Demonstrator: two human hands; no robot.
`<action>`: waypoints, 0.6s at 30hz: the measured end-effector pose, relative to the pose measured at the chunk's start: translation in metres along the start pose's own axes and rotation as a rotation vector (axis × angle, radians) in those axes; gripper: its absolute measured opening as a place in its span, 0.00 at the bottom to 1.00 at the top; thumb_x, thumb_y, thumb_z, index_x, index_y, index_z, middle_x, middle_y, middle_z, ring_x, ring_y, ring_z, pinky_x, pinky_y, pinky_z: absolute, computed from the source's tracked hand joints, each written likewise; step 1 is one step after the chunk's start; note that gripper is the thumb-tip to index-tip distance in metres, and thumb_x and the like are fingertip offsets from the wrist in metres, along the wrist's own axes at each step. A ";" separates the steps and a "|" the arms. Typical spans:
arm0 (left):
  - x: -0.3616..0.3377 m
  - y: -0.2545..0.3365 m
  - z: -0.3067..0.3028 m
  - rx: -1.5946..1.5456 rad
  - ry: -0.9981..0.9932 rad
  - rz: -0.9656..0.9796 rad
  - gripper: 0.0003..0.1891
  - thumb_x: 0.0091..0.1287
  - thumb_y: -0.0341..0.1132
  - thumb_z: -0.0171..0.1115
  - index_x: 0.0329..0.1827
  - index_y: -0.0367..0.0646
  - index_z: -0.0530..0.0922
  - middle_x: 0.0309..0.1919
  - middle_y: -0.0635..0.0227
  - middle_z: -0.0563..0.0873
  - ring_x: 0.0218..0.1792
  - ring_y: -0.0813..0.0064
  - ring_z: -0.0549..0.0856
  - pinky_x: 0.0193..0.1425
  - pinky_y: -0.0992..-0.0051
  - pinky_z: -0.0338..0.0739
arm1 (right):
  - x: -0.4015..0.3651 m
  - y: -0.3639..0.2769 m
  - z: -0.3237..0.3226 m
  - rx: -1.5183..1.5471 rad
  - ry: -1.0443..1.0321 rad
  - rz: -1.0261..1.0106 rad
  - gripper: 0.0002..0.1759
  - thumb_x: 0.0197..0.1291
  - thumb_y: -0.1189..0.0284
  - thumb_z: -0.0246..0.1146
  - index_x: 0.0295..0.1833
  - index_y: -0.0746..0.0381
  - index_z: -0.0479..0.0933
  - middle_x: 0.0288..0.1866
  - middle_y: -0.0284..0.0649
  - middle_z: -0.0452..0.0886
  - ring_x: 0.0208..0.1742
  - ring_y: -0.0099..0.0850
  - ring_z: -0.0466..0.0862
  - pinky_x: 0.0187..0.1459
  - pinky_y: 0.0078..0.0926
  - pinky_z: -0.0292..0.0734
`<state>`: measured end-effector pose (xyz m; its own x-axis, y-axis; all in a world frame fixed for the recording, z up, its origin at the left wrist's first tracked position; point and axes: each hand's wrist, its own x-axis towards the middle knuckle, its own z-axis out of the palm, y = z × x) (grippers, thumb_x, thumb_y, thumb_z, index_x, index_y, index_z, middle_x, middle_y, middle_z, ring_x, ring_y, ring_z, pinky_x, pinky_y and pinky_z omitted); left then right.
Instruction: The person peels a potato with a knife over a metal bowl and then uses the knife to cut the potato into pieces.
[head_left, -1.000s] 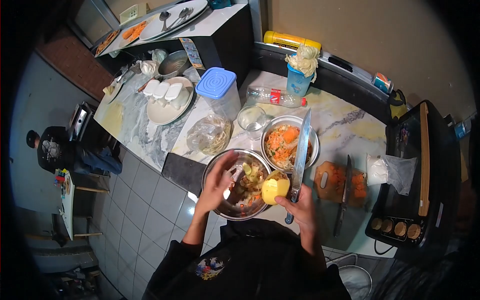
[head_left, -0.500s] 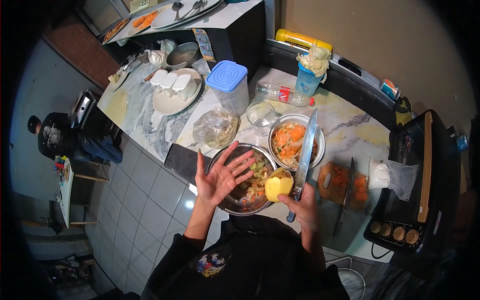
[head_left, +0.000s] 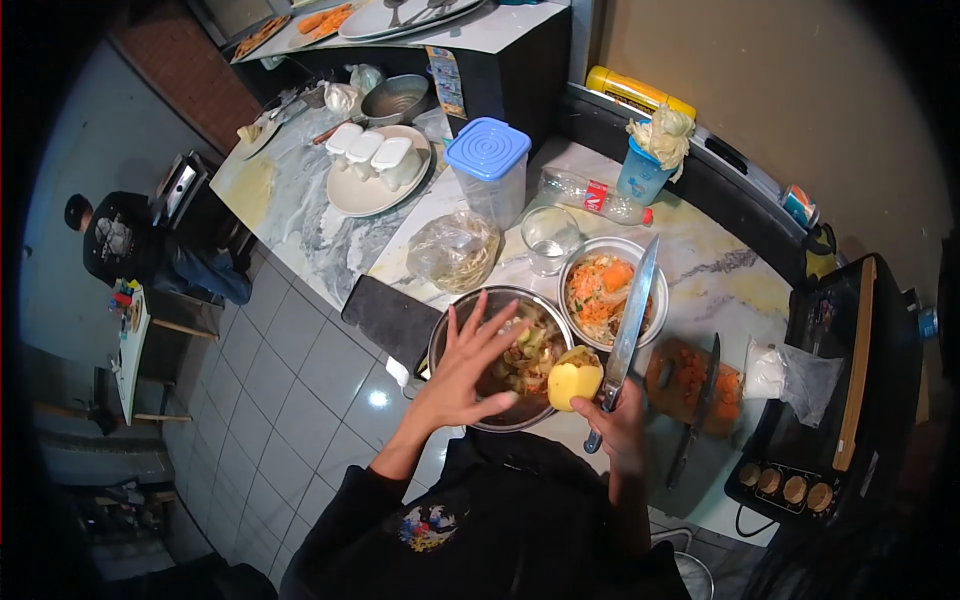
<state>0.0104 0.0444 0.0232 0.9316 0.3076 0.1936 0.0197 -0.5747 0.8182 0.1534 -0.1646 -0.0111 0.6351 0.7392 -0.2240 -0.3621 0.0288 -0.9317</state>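
Note:
My left hand (head_left: 470, 370) is open, fingers spread and back turned up, over the near left side of a metal bowl (head_left: 437, 335). Vegetable peelings and scraps (head_left: 535, 350) lie in that bowl, partly hidden by the hand. My right hand (head_left: 622, 415) is closed round the handle of a large knife (head_left: 633, 315), its blade pointing up and away. The same hand also grips a partly peeled potato (head_left: 574, 383) at the bowl's right edge. Brown skin still shows on the potato's far end. Behind the blade stands a second bowl (head_left: 655, 325) of shredded vegetables (head_left: 600, 295).
On the right, another knife (head_left: 697, 405) lies across a cutting board (head_left: 661, 375) with chopped carrot, near a black toaster oven (head_left: 810, 400). Behind the bowls are a glass (head_left: 549, 245), a plastic bottle (head_left: 600, 197) and a blue-lidded container (head_left: 490, 180). A person (head_left: 120, 240) is at far left.
My left hand has turned from palm up to palm down and moved right, over the metal bowl. The right hand still holds the knife and potato. The camera view has shifted slightly.

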 end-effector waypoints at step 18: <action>-0.002 -0.024 0.026 0.733 -0.082 -0.110 0.35 0.61 0.71 0.51 0.71 0.71 0.68 0.77 0.58 0.56 0.77 0.41 0.43 0.66 0.24 0.28 | -0.002 0.002 -0.003 0.047 -0.002 0.007 0.27 0.49 0.80 0.73 0.56 0.69 0.73 0.49 0.42 0.83 0.49 0.28 0.84 0.54 0.27 0.78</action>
<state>0.0173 0.0383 -0.0110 0.9337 0.3517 0.0671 0.3249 -0.9110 0.2540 0.1532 -0.1683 -0.0133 0.6311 0.7410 -0.2296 -0.3982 0.0554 -0.9156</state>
